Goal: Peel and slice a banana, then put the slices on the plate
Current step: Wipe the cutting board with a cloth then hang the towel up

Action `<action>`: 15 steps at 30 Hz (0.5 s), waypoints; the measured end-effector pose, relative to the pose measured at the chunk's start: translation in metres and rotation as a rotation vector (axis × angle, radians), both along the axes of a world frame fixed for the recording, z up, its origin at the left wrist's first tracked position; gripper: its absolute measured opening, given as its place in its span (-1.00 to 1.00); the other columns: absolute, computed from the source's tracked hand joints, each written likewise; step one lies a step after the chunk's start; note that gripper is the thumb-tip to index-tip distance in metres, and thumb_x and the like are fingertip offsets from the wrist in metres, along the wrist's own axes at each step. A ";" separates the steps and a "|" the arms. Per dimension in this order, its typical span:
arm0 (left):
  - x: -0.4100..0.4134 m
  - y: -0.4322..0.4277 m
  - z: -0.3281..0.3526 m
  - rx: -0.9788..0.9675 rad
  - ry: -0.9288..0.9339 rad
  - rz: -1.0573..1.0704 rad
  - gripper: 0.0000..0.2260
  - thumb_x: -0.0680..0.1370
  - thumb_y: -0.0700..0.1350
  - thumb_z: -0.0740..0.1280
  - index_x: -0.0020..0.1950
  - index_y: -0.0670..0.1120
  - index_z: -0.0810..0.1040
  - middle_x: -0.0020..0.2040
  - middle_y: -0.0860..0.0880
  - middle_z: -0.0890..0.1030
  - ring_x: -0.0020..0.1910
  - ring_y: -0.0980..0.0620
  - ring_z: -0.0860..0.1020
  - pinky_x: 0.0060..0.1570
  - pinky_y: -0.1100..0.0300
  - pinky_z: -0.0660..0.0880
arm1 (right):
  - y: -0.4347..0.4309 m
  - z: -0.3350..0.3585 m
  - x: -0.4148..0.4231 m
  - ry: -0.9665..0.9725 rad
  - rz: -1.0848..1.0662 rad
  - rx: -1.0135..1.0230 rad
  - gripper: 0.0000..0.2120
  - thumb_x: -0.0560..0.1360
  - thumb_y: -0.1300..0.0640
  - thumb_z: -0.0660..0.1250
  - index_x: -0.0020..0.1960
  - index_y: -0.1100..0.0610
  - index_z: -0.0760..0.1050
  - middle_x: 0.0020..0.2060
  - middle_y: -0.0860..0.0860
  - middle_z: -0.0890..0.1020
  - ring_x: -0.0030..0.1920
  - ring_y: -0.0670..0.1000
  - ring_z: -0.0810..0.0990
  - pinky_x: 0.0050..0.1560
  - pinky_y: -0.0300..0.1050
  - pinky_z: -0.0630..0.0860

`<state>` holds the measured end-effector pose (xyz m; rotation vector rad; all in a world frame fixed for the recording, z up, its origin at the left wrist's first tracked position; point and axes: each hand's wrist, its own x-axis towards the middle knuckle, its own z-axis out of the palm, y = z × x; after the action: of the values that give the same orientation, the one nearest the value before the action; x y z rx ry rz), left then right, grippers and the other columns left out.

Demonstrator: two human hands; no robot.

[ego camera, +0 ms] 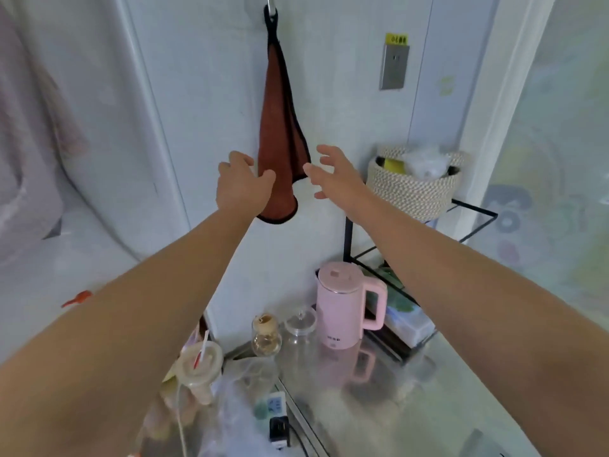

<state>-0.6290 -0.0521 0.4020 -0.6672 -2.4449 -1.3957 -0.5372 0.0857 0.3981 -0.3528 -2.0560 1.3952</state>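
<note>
No banana, knife or plate shows in the head view. A rust-brown towel point(280, 127) with black edging hangs from a hook on the white wall. Both my arms reach up toward it. My left hand point(242, 184) is at the towel's lower left edge, thumb and fingers curled against the cloth. My right hand point(333, 173) hovers just right of the towel with fingers spread, apart from it and holding nothing.
Below stands a steel counter point(395, 400) with a pink electric kettle point(349, 308), a glass jar point(300, 328), a small bottle point(265, 336), a lidded cup with a straw point(199, 367) and a plastic bag point(244, 390). A woven basket point(412, 186) sits on a black wire rack point(468, 222) at right.
</note>
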 end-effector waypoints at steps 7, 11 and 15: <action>-0.032 -0.003 0.034 -0.050 -0.232 -0.266 -0.53 0.55 -0.12 0.31 0.44 -0.12 0.29 0.25 -0.14 0.48 0.14 -0.08 0.49 0.00 0.21 0.41 | -0.001 0.046 -0.067 -0.063 0.005 0.064 -0.12 0.47 -0.03 0.40 0.56 0.00 -0.12 0.51 0.08 0.15 0.43 0.09 0.30 0.35 0.10 0.39; -0.037 0.004 0.039 -0.033 -0.294 -0.435 -0.55 0.51 -0.22 0.36 0.38 -0.14 0.35 0.21 -0.10 0.53 -0.05 0.04 0.49 -0.28 0.34 0.40 | 0.001 0.064 -0.087 -0.099 -0.078 0.077 -0.24 0.38 -0.02 0.48 0.45 0.14 0.21 0.30 0.12 0.48 0.22 0.12 0.52 0.21 0.08 0.51; -0.045 0.010 0.051 -0.085 -0.273 -0.434 -0.61 0.49 -0.11 0.42 0.29 -0.13 0.44 0.14 -0.07 0.55 0.02 -0.02 0.53 -0.12 0.20 0.51 | 0.003 0.081 -0.096 -0.014 -0.080 0.066 -0.69 0.41 0.04 0.39 0.07 0.19 0.56 -0.04 0.12 0.66 -0.03 0.11 0.65 0.05 0.12 0.59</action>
<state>-0.6741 -0.0418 0.4527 -1.1520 -2.6913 -1.6353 -0.6328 0.0889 0.4788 -0.4138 -2.0704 1.2778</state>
